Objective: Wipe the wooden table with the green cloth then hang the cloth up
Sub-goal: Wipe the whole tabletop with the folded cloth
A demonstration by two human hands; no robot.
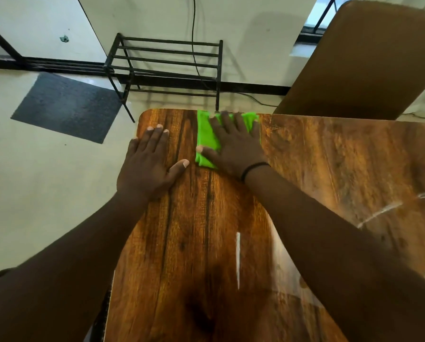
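Observation:
The wooden table (206,230) fills the lower middle of the view, its far edge near the top. A folded bright green cloth (206,139) lies at that far edge. My right hand (233,146) presses flat on the cloth, fingers spread toward the far edge, a black band on the wrist. My left hand (149,166) rests flat on the bare wood near the table's far left corner, fingers apart, holding nothing. Part of the cloth is hidden under my right hand.
A black metal rack (167,62) stands on the floor beyond the table against the wall. A dark grey mat (68,104) lies on the floor at left. A brown board (359,60) leans at upper right. A cable runs down the wall.

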